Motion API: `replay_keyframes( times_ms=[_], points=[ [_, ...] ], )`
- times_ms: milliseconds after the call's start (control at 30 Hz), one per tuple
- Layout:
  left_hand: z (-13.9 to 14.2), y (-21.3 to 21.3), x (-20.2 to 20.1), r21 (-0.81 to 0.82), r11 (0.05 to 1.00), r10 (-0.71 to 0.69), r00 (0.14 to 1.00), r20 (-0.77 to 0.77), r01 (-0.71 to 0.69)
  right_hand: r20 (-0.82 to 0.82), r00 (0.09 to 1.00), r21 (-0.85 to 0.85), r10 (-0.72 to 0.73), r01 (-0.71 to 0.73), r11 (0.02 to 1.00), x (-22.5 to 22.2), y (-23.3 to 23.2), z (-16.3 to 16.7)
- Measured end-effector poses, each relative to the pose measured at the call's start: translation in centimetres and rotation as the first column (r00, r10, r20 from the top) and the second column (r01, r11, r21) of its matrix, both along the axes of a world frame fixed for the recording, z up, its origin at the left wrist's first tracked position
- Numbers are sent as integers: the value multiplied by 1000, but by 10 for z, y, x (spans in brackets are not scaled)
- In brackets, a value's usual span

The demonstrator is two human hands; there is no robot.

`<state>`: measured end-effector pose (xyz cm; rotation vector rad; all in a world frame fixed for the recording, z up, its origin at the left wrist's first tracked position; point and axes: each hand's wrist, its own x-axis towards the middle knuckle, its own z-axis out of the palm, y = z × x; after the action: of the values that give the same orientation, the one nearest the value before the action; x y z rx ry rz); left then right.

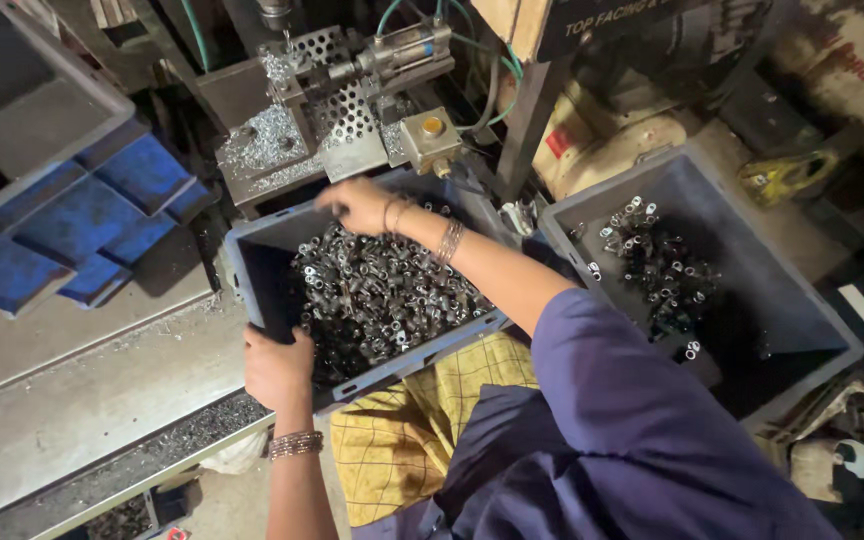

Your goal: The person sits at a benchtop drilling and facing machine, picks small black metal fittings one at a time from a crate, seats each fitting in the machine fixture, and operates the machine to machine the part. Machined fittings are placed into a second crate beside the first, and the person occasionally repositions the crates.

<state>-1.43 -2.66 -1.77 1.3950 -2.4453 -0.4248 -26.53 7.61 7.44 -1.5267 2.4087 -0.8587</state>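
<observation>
Grey plastic makes up the crate (252, 262) at the centre, heaped with small dark metal rings (382, 295) that catch the light. The left hand (277, 368) is clenched over the crate's near-left corner, thumb on the rim, fingers wrapped round the wall. The right hand (354, 205) reaches across to the far rim, just under the machine; it blurs there, so its grip seems curled over the edge or some rings, but I cannot tell which. Bangles ring both wrists.

A second grey crate (792, 300) sits just to the right, with a thinner scatter of the same rings (657, 262) along its far side.

Behind the crates stands a drilling fixture (337, 110) with a perforated steel plate, a pneumatic cylinder, green hoses and a small box with a yellow push-button (433, 127); bright swarf (267, 140) lies piled on its base. To the left is a bare, dusty metal worktop (82, 390), with a channel of shavings along its near edge. Blue moulded trays (92, 225) lean above it beside a dark grey bin (22, 100). The room is dim and crowded, with clutter at the right edge. A yellow checked cloth (422, 420) covers the person's lap beneath the crate.
</observation>
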Motion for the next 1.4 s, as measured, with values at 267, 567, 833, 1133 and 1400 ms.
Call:
replay_keyframes(
  times_ms=[267,567,833,1133,1400],
  points=[
    [5,1,0,10,1000,-13,1000,-12,13,-237,961,60,141,-131,990,17,18,-48],
    [0,0,-1,2,1000,-8,1000,5,8,-130,991,145,39,-19,989,11,49,-58],
    [7,2,-3,29,999,-14,1000,24,14,-286,957,68,47,-28,997,36,43,-62],
    [5,0,-3,15,1000,-23,1000,-12,23,-119,992,83,37,-28,996,28,45,-72],
    [-4,-2,-2,-29,999,-30,999,-12,30,822,475,-509,316,361,782,-11,109,-44]
  ],
)
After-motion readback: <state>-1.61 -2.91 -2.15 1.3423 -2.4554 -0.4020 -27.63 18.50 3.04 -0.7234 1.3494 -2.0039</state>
